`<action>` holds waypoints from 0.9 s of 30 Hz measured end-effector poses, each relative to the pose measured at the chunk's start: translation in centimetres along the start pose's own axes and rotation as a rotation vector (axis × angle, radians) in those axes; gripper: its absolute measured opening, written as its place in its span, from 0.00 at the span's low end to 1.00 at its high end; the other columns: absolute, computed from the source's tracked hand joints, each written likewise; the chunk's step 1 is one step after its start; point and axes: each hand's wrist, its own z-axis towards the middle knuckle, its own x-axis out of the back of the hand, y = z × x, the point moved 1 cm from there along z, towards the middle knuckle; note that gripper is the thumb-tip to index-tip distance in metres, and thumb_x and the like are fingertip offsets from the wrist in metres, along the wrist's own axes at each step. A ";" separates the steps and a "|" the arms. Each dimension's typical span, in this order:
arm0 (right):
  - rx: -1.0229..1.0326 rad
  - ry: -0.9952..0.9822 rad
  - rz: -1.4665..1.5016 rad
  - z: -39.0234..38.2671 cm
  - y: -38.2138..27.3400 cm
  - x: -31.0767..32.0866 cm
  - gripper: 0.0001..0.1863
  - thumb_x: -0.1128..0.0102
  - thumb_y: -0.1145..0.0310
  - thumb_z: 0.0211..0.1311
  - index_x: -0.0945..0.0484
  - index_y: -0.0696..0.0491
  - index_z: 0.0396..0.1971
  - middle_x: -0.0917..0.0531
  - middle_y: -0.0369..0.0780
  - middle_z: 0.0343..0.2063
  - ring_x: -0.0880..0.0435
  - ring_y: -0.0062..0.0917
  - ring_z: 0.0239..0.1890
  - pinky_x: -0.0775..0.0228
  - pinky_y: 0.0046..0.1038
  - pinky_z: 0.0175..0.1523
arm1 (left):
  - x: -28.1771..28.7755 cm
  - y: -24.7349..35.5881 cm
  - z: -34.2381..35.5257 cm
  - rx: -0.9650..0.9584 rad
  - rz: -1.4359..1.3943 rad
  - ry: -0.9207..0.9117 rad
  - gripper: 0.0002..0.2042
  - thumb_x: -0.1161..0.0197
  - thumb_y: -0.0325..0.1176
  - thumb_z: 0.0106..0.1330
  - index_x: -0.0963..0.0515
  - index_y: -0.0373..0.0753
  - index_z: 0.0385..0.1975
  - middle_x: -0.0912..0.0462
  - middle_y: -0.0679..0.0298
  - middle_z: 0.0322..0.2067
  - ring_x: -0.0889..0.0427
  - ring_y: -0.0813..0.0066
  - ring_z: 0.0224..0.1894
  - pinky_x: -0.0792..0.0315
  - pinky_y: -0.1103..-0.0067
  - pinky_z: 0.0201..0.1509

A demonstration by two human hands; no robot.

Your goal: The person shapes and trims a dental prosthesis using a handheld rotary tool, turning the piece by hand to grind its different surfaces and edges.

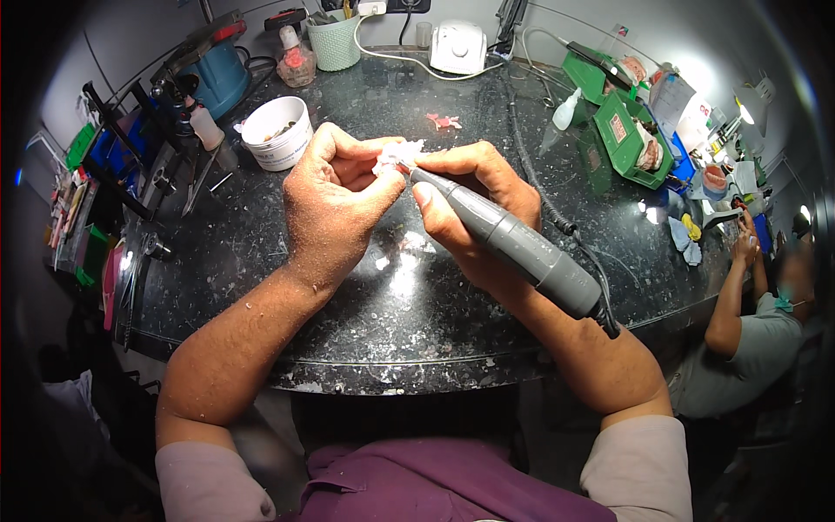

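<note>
My left hand pinches a small, pale pink-and-white piece between thumb and fingers; its exact kind is hard to make out. A grey rotary handpiece lies in my right hand, gripped near its front end like a pen. Its tip meets the pale piece, or comes very close to it, between the two hands. The fingers partly hide that spot. From the handpiece's rear a black cord runs off. Light dust speckles my left hand and forearm. Beyond my hands, a pink fragment rests on the black worktop.
A white tub of small bits stands left of my hands. Behind are a pink-stained bottle, a pale green basket and a white control box. Green trays with dental models sit right; a co-worker's arm shows far right.
</note>
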 end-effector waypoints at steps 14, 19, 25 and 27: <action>0.004 -0.031 0.003 0.0 0.0 0.1 0.12 0.31 0.70 0.52 0.19 0.56 0.37 0.14 0.39 0.32 0.14 0.22 0.34 0.23 0.24 0.41 | 0.1 0.0 -0.1 -0.005 0.019 -0.001 0.09 0.36 0.19 0.63 0.31 0.34 0.35 0.16 0.50 0.42 0.15 0.69 0.47 0.20 0.75 0.54; 0.029 -0.018 0.019 0.1 0.2 0.0 0.12 0.31 0.70 0.52 0.19 0.56 0.37 0.14 0.40 0.32 0.14 0.22 0.34 0.23 0.24 0.41 | 0.2 0.0 0.0 0.001 0.040 -0.002 0.09 0.35 0.20 0.63 0.31 0.34 0.35 0.15 0.50 0.42 0.15 0.70 0.46 0.20 0.75 0.54; 0.013 -0.023 0.034 0.0 0.4 0.0 0.12 0.31 0.70 0.52 0.19 0.55 0.37 0.14 0.40 0.33 0.14 0.24 0.34 0.23 0.24 0.42 | 0.2 0.0 0.0 0.003 0.055 -0.002 0.09 0.35 0.21 0.63 0.31 0.34 0.35 0.15 0.50 0.42 0.15 0.71 0.45 0.20 0.76 0.52; 0.012 -0.024 0.016 0.1 0.2 0.0 0.12 0.31 0.70 0.52 0.19 0.56 0.37 0.14 0.40 0.33 0.14 0.24 0.34 0.23 0.25 0.42 | 0.2 0.0 0.0 0.004 0.050 -0.001 0.09 0.35 0.21 0.63 0.31 0.34 0.35 0.15 0.50 0.41 0.15 0.71 0.45 0.20 0.76 0.52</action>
